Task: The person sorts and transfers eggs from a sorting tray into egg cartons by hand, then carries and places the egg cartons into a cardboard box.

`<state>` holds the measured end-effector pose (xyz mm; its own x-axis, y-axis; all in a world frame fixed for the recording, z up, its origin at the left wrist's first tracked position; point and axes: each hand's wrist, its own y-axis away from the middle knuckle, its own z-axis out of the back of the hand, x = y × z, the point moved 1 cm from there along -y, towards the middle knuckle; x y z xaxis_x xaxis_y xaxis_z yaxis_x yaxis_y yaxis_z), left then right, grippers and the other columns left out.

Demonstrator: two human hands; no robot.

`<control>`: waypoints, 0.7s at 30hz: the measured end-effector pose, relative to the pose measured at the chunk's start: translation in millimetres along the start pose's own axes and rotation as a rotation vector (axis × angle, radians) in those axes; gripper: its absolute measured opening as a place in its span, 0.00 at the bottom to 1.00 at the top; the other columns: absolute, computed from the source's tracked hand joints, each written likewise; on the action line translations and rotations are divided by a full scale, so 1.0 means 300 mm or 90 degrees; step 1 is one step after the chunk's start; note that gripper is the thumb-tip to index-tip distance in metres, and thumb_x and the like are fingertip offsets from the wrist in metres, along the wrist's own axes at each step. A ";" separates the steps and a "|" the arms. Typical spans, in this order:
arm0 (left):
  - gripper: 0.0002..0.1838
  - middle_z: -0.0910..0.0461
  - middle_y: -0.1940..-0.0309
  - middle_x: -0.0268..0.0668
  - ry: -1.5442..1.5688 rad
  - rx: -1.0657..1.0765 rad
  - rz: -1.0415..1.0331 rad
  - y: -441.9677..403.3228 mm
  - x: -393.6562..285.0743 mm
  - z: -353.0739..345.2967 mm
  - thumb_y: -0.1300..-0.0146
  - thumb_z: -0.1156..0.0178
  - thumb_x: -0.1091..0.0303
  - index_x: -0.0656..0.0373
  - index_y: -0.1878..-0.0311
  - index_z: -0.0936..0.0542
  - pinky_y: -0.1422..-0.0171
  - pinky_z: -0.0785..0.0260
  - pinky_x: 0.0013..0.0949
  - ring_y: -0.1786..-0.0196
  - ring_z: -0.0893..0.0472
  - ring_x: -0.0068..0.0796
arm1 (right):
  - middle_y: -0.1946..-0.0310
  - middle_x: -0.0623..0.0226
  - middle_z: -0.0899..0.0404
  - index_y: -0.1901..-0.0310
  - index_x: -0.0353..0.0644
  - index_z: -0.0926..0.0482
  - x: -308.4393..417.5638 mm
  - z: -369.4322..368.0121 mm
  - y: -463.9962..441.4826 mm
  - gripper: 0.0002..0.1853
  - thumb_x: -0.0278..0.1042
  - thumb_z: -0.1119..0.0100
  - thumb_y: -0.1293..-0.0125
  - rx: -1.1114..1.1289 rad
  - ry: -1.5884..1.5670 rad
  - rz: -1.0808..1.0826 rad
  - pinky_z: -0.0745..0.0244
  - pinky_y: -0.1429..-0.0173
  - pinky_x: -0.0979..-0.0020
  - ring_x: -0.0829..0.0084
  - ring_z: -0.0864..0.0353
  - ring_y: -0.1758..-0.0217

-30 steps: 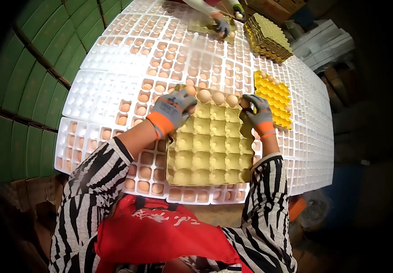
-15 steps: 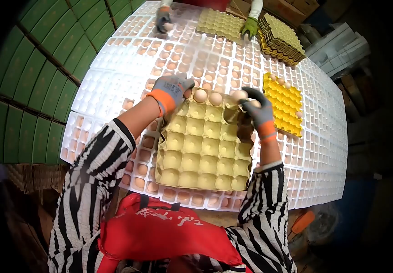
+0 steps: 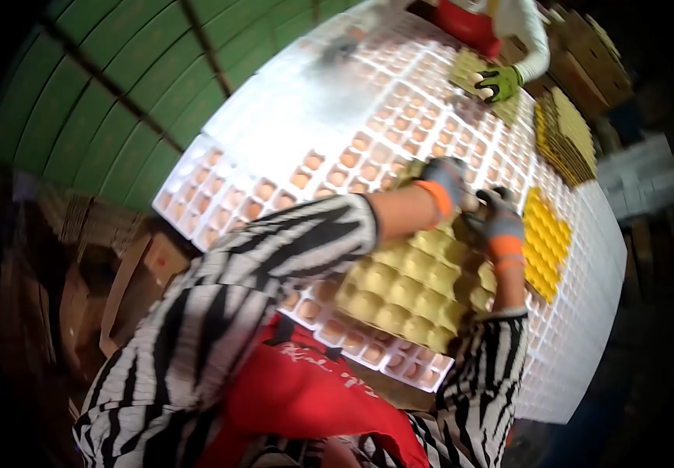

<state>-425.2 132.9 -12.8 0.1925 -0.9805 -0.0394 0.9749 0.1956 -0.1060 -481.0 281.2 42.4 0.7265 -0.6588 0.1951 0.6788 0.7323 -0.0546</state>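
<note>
My left hand (image 3: pixel 448 181), in a grey and orange glove, is at the top edge of the pale yellow pulp egg tray (image 3: pixel 407 285), its fingers curled and partly hidden. Close beside it on the right, my right hand (image 3: pixel 498 217) has bent fingers around or against an egg (image 3: pixel 470 203). The front rows of the tray show bare cups. Beneath it lie white trays (image 3: pixel 372 355) holding brown eggs. Motion blurs both hands, and my left forearm covers part of the tray.
A yellow tray (image 3: pixel 546 246) lies on the right, below a stack of pulp trays (image 3: pixel 567 136). Across the table, a co-worker's green-gloved hand (image 3: pixel 501 83) holds an egg. Green boxes (image 3: pixel 111 86) line the left; cardboard boxes (image 3: pixel 146 273) stand lower left.
The view has swung left and tilted. My left hand has moved across towards my right hand, and the two are now close together. The co-worker's green-gloved hand now has an egg.
</note>
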 end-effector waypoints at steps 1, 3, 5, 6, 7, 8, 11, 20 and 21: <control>0.12 0.15 0.60 0.36 0.162 -0.089 0.141 -0.066 -0.019 -0.109 0.39 0.41 0.67 0.52 0.56 0.11 0.59 0.25 0.39 0.54 0.17 0.36 | 0.48 0.60 0.19 0.45 0.46 0.17 -0.069 -0.033 -0.008 0.25 0.38 0.24 0.46 -0.081 -0.123 0.102 0.20 0.42 0.62 0.57 0.15 0.53; 0.19 0.18 0.49 0.36 -0.066 0.089 -0.070 0.061 0.019 0.170 0.37 0.39 0.59 0.50 0.44 0.15 0.58 0.23 0.45 0.53 0.16 0.38 | 0.52 0.65 0.18 0.43 0.39 0.19 -0.102 -0.024 0.026 0.24 0.36 0.28 0.40 -0.080 -0.428 -0.060 0.21 0.50 0.69 0.72 0.18 0.53; 0.21 0.21 0.44 0.36 0.064 0.071 -0.030 0.093 0.094 0.160 0.35 0.39 0.53 0.49 0.42 0.16 0.53 0.21 0.43 0.51 0.15 0.36 | 0.56 0.69 0.20 0.40 0.38 0.22 0.090 0.122 0.116 0.20 0.33 0.37 0.32 -0.062 -0.616 -0.191 0.30 0.68 0.80 0.83 0.24 0.68; 0.21 0.22 0.44 0.37 0.184 0.030 -0.021 0.154 0.161 0.209 0.35 0.39 0.50 0.49 0.43 0.16 0.50 0.21 0.42 0.50 0.16 0.37 | 0.56 0.67 0.20 0.40 0.36 0.22 0.158 0.154 0.153 0.19 0.35 0.42 0.29 -0.081 -0.656 -0.174 0.31 0.69 0.78 0.81 0.26 0.70; 0.22 0.22 0.44 0.39 0.305 -0.008 -0.014 0.255 0.247 0.272 0.35 0.38 0.47 0.49 0.45 0.15 0.47 0.21 0.40 0.48 0.16 0.37 | 0.56 0.65 0.20 0.40 0.36 0.23 0.187 0.150 0.183 0.21 0.39 0.45 0.29 -0.138 -0.589 -0.110 0.32 0.69 0.78 0.80 0.28 0.71; 0.23 0.22 0.44 0.40 0.391 -0.062 0.023 0.351 0.332 0.294 0.37 0.35 0.47 0.49 0.44 0.15 0.45 0.22 0.39 0.48 0.16 0.37 | 0.56 0.64 0.20 0.39 0.36 0.24 0.237 0.156 0.219 0.21 0.38 0.46 0.29 -0.122 -0.632 -0.111 0.32 0.69 0.77 0.80 0.27 0.70; 0.25 0.19 0.53 0.38 0.707 -0.279 0.118 0.669 0.640 0.240 0.46 0.23 0.56 0.52 0.45 0.15 0.46 0.21 0.33 0.51 0.16 0.37 | 0.55 0.61 0.21 0.36 0.36 0.26 0.481 0.136 0.300 0.24 0.33 0.47 0.33 -0.090 -0.706 -0.148 0.30 0.70 0.76 0.78 0.25 0.69; 0.28 0.25 0.42 0.42 0.302 -0.008 0.458 1.222 1.230 -0.075 0.43 0.29 0.51 0.47 0.40 0.19 0.42 0.25 0.44 0.45 0.19 0.46 | 0.47 0.59 0.22 0.43 0.46 0.21 1.277 -0.561 0.095 0.27 0.37 0.23 0.45 0.006 -0.496 0.142 0.25 0.40 0.59 0.56 0.21 0.44; 0.28 0.26 0.41 0.42 0.291 0.010 0.454 1.223 1.232 -0.095 0.42 0.30 0.50 0.47 0.39 0.20 0.41 0.25 0.45 0.44 0.20 0.45 | 0.41 0.61 0.25 0.42 0.54 0.21 1.326 -0.607 0.073 0.27 0.45 0.25 0.44 0.031 -0.407 0.092 0.24 0.41 0.56 0.55 0.21 0.43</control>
<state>0.4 -157.1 -94.5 0.7006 -0.5182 -0.4905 0.6397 0.7608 0.1099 -157.7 3.7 -59.5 0.5932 -0.3324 0.7332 0.5631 0.8223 -0.0827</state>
